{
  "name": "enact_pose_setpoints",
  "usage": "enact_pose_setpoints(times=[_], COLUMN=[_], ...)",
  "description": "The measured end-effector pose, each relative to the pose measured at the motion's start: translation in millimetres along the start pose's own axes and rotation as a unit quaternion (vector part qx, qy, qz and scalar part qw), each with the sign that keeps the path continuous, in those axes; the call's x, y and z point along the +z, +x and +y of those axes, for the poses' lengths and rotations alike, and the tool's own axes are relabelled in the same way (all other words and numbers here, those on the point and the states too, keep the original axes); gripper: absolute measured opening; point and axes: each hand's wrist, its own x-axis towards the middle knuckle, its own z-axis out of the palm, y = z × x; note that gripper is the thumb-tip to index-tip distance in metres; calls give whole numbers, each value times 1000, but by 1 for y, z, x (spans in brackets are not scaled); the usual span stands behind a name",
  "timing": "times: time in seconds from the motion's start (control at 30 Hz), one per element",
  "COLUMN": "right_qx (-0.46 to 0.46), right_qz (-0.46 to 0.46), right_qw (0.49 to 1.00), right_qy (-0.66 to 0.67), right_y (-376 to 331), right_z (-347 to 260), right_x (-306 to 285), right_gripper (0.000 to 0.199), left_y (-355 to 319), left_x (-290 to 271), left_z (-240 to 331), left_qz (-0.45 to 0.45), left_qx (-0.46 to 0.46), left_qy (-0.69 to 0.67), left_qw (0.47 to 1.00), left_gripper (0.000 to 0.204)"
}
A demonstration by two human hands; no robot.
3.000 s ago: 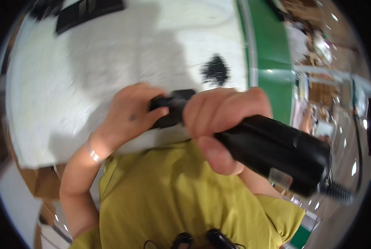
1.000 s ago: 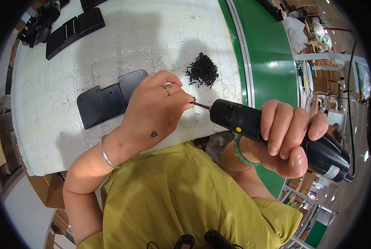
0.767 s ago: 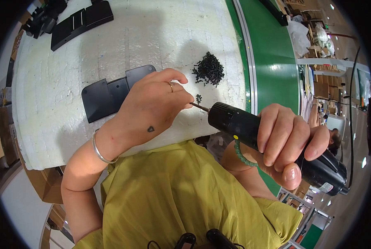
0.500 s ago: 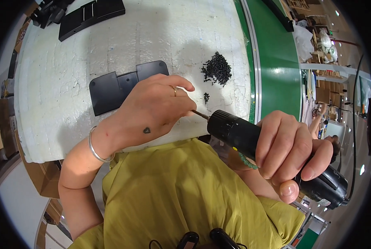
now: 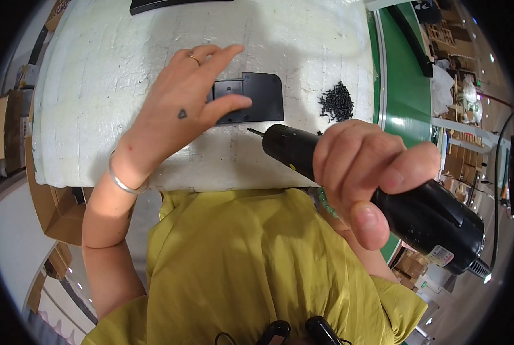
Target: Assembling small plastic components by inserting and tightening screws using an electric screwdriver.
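My left hand (image 5: 191, 95) hovers over the left part of a flat black plastic panel (image 5: 264, 99), thumb and fingers spread apart. The hand hides that end of the panel; a notched right end and a small hole show. My right hand (image 5: 367, 172) is wrapped round a black electric screwdriver (image 5: 290, 146), held slanting with its bit towards the panel's near edge. The thin bit (image 5: 255, 131) points left, just short of that edge; whether a screw sits on it is too small to tell. A pile of small black screws (image 5: 337, 102) lies right of the panel.
A pale, wrapped work surface (image 5: 107, 69) lies under everything. Another black part (image 5: 176, 4) is at its far edge. Beyond the right side runs a green surface (image 5: 406, 98) with a metal edge strip. The screwdriver's cord (image 5: 496, 190) rises at the right.
My left hand has left the screwdriver's bit, moved up and left, and spread open over the panel. The screwdriver has shifted left and up, nearer the panel. The view has shifted too.
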Motion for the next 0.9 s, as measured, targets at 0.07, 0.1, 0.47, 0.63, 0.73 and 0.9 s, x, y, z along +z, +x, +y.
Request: enact_pose_setpoints(times=[0.07,0.1,0.47,0.63,0.73,0.9], right_qx=[18,20,10,67,87,84], right_qz=[-4,-7,-25,-62,-63,-58], right_qw=[1000,1000,995,996,994,994], right_qy=[2,2,100,-18,-32,-33], right_y=[1,2,15,23,24,25], right_z=[5,7,32,22,20,23], right_x=[3,6,14,24,29,30], right_gripper=[30,30,27,29,29,29], left_y=[-4,-5,-11,-14,-12,-11], left_x=[3,3,10,12,18,18], left_z=[-3,-5,-12,-14,-14,-12], left_qz=[5,-28,-58,-35,26,18], left_qx=[-5,-22,-46,-48,-32,-43], left_qy=[25,26,-2,-1,-19,-2], left_qw=[1000,999,997,998,999,999], left_gripper=[53,52,41,41,37,37])
